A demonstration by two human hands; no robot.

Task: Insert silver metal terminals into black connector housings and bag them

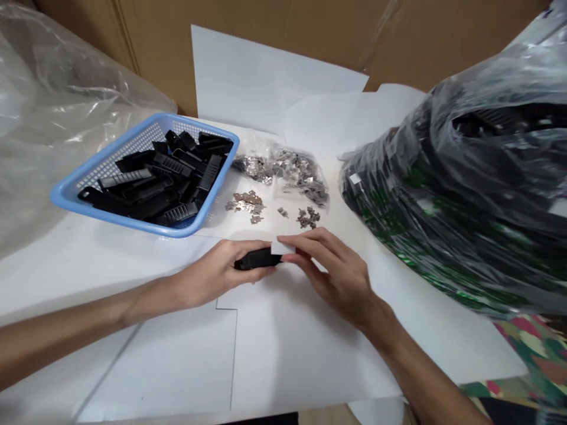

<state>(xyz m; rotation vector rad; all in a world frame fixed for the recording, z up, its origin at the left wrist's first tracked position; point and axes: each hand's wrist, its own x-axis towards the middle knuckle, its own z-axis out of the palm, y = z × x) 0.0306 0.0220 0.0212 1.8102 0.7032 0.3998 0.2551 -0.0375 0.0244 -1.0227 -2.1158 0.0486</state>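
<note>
My left hand (pixel 225 268) is closed around a black plastic case (pixel 259 258), held above the white table between thumb and fingers. At the right end of that case, my right hand (pixel 334 268) pinches a small white rectangular piece (pixel 282 248) between thumb and fingertips. The white piece overlaps the end of the case; whether it is fixed to it I cannot tell. Just beyond my hands lie a pile of small flat metal pieces (pixel 248 203), a lone metal clip (pixel 282 212) and a cluster of small metal clips (pixel 308 218).
A blue basket (pixel 57 198) full of black plastic cases (pixel 170 162) stands at left. Clear bags of metal parts (pixel 301 174) lie at the back. A large clear bag (pixel 425 195) of black and green items bulges on the right. Cardboard (pixel 283 23) rises behind the white table (pixel 186 360).
</note>
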